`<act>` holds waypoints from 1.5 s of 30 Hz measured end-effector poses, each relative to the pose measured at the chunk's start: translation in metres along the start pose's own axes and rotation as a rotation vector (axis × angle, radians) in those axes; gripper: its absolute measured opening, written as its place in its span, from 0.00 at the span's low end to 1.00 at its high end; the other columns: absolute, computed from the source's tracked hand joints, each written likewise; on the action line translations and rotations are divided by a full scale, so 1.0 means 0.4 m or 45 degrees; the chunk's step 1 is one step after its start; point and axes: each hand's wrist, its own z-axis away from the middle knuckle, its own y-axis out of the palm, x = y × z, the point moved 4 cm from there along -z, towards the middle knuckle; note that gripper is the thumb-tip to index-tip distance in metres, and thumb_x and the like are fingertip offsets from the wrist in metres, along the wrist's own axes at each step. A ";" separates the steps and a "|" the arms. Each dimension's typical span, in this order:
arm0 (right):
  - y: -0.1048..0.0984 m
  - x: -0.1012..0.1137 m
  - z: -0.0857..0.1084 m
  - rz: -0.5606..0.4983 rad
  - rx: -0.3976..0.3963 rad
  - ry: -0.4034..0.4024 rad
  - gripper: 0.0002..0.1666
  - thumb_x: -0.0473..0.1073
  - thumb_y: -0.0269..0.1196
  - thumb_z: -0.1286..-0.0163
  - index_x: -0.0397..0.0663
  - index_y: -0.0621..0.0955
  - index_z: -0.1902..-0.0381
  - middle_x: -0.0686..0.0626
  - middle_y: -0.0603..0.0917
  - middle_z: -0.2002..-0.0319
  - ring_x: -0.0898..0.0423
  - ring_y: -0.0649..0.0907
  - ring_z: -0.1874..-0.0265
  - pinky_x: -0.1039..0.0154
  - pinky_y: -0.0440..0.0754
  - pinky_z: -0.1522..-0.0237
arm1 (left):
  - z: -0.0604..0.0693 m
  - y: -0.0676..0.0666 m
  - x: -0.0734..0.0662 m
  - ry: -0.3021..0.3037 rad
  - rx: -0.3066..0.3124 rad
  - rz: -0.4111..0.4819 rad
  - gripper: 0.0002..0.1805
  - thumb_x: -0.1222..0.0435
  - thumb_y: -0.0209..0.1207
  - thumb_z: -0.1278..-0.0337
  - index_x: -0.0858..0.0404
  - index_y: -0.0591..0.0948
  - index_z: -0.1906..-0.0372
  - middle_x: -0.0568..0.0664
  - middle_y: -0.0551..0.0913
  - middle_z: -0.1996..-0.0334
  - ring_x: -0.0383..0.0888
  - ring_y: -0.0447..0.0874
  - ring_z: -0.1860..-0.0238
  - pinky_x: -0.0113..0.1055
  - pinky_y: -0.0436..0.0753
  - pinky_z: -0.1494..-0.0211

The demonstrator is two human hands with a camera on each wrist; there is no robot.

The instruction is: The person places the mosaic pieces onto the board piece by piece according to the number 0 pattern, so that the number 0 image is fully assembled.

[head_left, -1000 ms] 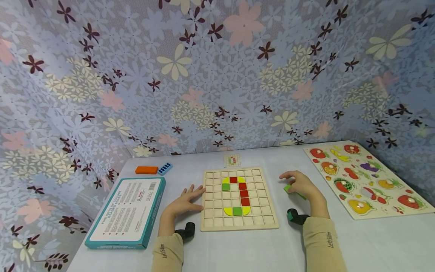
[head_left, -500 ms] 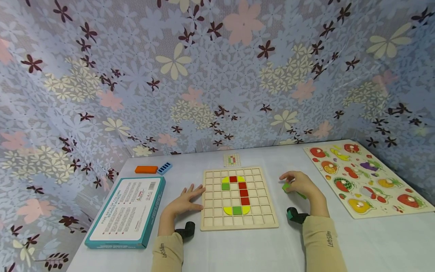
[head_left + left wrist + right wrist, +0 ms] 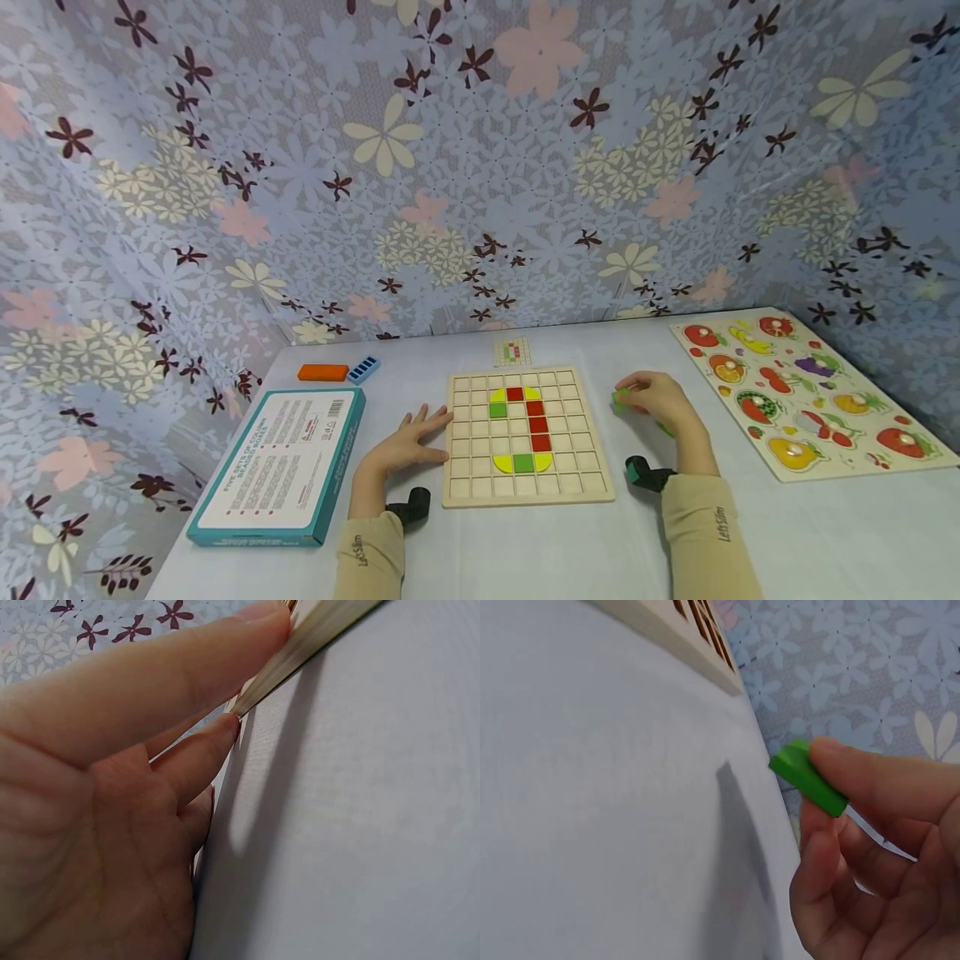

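Note:
My right hand (image 3: 663,402) pinches a green block (image 3: 806,778) between thumb and fingertips, held above the table to the right of the wooden grid board (image 3: 468,492). More green (image 3: 664,428) shows on the table beneath that hand, mostly hidden. With fingers spread, my left hand (image 3: 401,450) touches the board's left edge; in the left wrist view the thumb (image 3: 172,682) lies against its side. Red squares (image 3: 538,425), green squares (image 3: 522,463) and yellow rounded pieces (image 3: 502,463) sit in the board's cells, forming a curved figure.
Behind the board lies a small pattern card (image 3: 513,352). A teal-and-white box (image 3: 273,467) stands at left, with an orange block (image 3: 323,372) and a blue slotted piece (image 3: 364,369) beyond it. A fruit puzzle board (image 3: 810,400) lies at right.
My right hand has lifted the green block off the table and shifted slightly left and away, toward the board. The left hand stays against the board's edge.

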 end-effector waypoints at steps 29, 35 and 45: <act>0.070 0.080 0.002 -0.089 0.003 -0.095 0.17 0.38 0.61 0.39 0.32 0.79 0.55 0.48 0.80 0.72 0.56 0.75 0.74 0.64 0.74 0.71 | 0.003 0.007 -0.001 -0.008 -0.016 -0.020 0.41 0.62 0.67 0.57 0.60 0.65 0.33 0.52 0.55 0.29 0.55 0.32 0.28 0.55 0.32 0.29; 0.086 0.096 0.000 -0.075 0.033 -0.124 0.17 0.39 0.60 0.38 0.31 0.80 0.54 0.41 0.83 0.65 0.58 0.78 0.71 0.62 0.78 0.66 | 0.002 0.007 -0.001 -0.007 -0.014 -0.009 0.41 0.61 0.67 0.56 0.59 0.64 0.33 0.51 0.54 0.29 0.55 0.31 0.28 0.54 0.31 0.29; 0.136 0.130 -0.002 -0.057 0.080 -0.185 0.14 0.38 0.61 0.37 0.34 0.82 0.58 0.39 0.83 0.60 0.52 0.80 0.69 0.59 0.81 0.63 | 0.002 0.008 0.003 -0.007 -0.023 -0.028 0.41 0.61 0.67 0.57 0.59 0.65 0.33 0.51 0.55 0.29 0.55 0.32 0.28 0.56 0.32 0.29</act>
